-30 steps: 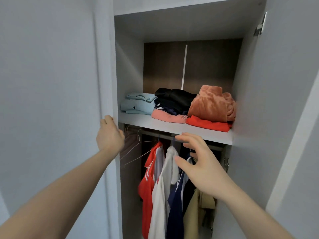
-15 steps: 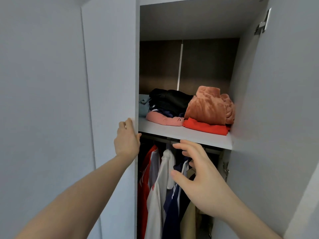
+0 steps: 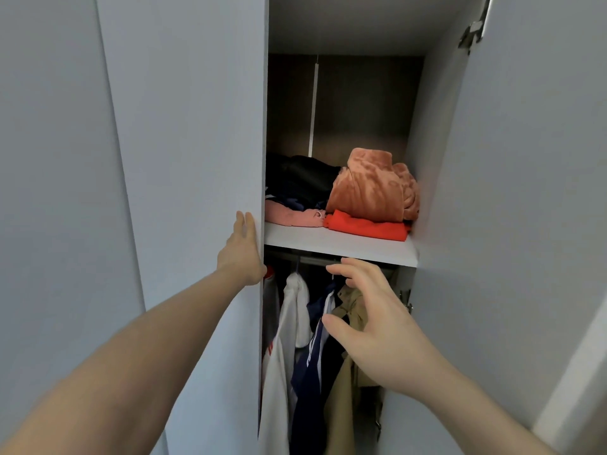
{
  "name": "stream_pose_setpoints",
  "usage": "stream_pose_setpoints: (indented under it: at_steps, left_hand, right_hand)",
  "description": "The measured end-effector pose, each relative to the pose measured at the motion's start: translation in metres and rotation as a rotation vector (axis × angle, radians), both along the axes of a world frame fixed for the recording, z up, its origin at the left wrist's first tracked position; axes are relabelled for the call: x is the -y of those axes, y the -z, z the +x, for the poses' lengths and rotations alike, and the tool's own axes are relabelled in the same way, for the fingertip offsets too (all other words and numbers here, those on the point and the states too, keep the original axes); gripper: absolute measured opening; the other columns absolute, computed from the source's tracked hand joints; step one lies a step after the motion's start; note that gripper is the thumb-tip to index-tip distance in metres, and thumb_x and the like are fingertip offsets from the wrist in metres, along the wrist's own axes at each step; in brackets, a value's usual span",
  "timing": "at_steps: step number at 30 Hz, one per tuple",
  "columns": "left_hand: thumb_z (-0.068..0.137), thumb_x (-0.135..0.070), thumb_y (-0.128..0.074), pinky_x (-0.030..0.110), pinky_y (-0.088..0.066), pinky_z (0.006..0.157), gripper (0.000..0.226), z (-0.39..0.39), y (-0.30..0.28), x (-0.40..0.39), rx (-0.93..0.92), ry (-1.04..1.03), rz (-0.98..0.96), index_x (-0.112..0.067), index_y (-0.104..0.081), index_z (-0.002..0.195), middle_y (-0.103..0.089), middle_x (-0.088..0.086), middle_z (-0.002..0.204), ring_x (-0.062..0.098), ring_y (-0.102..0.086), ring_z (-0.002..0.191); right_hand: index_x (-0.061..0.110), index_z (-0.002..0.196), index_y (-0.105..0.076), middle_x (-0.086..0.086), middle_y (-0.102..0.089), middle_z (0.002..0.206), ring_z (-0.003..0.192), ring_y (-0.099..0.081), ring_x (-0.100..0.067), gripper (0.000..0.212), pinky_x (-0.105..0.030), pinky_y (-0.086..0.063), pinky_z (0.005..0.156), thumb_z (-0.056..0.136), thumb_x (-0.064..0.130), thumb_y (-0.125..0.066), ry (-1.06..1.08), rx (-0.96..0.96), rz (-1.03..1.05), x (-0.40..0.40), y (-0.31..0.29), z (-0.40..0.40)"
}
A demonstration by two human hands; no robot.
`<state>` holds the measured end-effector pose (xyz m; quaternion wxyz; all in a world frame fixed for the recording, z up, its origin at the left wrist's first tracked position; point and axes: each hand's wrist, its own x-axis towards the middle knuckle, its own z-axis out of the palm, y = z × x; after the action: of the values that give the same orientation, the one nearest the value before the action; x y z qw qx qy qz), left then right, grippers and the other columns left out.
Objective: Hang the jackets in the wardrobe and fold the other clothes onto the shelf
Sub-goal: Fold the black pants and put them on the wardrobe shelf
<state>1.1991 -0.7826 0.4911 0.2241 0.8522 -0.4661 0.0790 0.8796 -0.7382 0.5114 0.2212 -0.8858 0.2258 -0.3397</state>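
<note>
Left hand [image 3: 244,249] flat against door [image 3: 197,159] edge, grip released, right hand [image 3: 368,326] spread, holding nothing, before jackets [image 3: 308,339]

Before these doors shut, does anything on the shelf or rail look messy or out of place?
Mostly tidy. The fuzzy orange garment is bundled rather than folded flat, sitting on the red top. The dark clothes look loosely piled. The hanging jackets look fine.

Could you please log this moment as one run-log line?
left hand: flat on left door | right hand: open, before hanging jackets | shelf: folded clothes
</note>
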Motion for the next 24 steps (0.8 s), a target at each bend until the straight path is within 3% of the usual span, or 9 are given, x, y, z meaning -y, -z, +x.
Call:
stream_pose_setpoints:
  at_steps: [3, 6, 8, 11, 16, 20, 22, 24]
  left_hand:
    - [0.090, -0.024, -0.066, 0.042, -0.049, 0.101, 0.109, 0.005, -0.017, -0.003, -0.045, 0.055, 0.131, -0.018, 0.016, 0.163, 0.026, -0.004, 0.169, 0.034, -0.044, 0.141]
    - [0.092, -0.017, -0.054, 0.043, -0.030, 0.123, 0.095, 0.006, -0.036, -0.021, -0.054, 0.110, 0.230, -0.020, 0.006, 0.165, 0.017, -0.004, 0.172, 0.027, -0.013, 0.158]
    - [0.089, -0.013, -0.055, 0.044, -0.031, 0.122, 0.095, -0.006, -0.041, -0.037, 0.022, 0.142, 0.201, -0.023, 0.000, 0.166, 0.013, -0.008, 0.172, 0.023, -0.002, 0.159]
    - [0.085, -0.009, -0.057, 0.043, -0.042, 0.113, 0.096, -0.036, -0.046, -0.061, 0.085, 0.219, 0.054, -0.030, -0.009, 0.165, 0.014, -0.016, 0.171, 0.021, -0.006, 0.159]
    - [0.089, -0.013, -0.063, 0.036, -0.040, 0.110, 0.088, -0.080, -0.060, -0.110, 0.178, 0.315, -0.180, -0.037, -0.020, 0.162, 0.010, -0.025, 0.169, 0.020, -0.017, 0.156]
    - [0.091, -0.018, -0.068, 0.032, -0.039, 0.106, 0.080, -0.116, -0.072, -0.147, 0.202, 0.349, -0.269, -0.044, -0.030, 0.156, 0.006, -0.033, 0.167, 0.018, -0.023, 0.154]
    - [0.091, -0.019, -0.069, 0.029, -0.037, 0.105, 0.078, -0.139, -0.075, -0.161, 0.206, 0.353, -0.298, -0.047, -0.032, 0.153, 0.003, -0.035, 0.166, 0.016, -0.024, 0.153]
    - [0.091, -0.020, -0.070, 0.031, -0.037, 0.108, 0.077, -0.162, -0.076, -0.173, 0.215, 0.358, -0.325, -0.047, -0.034, 0.153, 0.003, -0.037, 0.165, 0.014, -0.025, 0.153]
  right_hand:
    - [0.054, 0.141, -0.038, 0.045, -0.022, 0.143, 0.127, -0.029, 0.029, 0.057, 0.007, -0.033, 0.086, 0.094, 0.038, -0.066, -0.009, -0.002, 0.003, 0.000, 0.001, 0.000]
    - [0.052, 0.143, -0.039, 0.042, -0.023, 0.144, 0.127, -0.031, 0.027, 0.057, 0.002, -0.035, 0.089, 0.095, 0.035, -0.066, -0.027, 0.005, -0.005, -0.002, 0.001, -0.001]
    - [0.049, 0.143, -0.042, 0.038, -0.027, 0.145, 0.132, -0.034, 0.020, 0.056, -0.004, -0.036, 0.095, 0.095, 0.031, -0.067, -0.060, 0.052, -0.001, -0.006, -0.002, -0.006]
    - [0.047, 0.141, -0.046, 0.033, -0.033, 0.147, 0.138, -0.039, 0.009, 0.056, -0.011, -0.037, 0.102, 0.095, 0.025, -0.068, -0.137, 0.141, -0.037, -0.018, -0.011, -0.020]
    - [0.043, 0.137, -0.054, 0.022, -0.044, 0.149, 0.139, -0.047, -0.008, 0.051, -0.027, -0.047, 0.105, 0.095, 0.020, -0.068, -0.301, 0.254, -0.162, -0.041, -0.039, -0.070]
    - [0.022, 0.118, -0.071, 0.008, -0.060, 0.133, 0.115, -0.065, -0.021, 0.037, -0.025, -0.055, 0.089, 0.091, -0.003, -0.068, -0.389, 0.471, -0.259, -0.045, -0.054, -0.116]
    - [0.016, 0.105, -0.073, 0.002, -0.063, 0.122, 0.102, -0.067, -0.019, 0.033, -0.022, -0.053, 0.081, 0.086, -0.010, -0.067, -0.358, 0.579, -0.366, -0.043, -0.055, -0.135]
    - [0.016, 0.102, -0.071, -0.002, -0.062, 0.117, 0.099, -0.064, -0.014, 0.034, -0.019, -0.049, 0.083, 0.081, -0.011, -0.069, -0.264, 0.669, -0.475, -0.036, -0.056, -0.152]
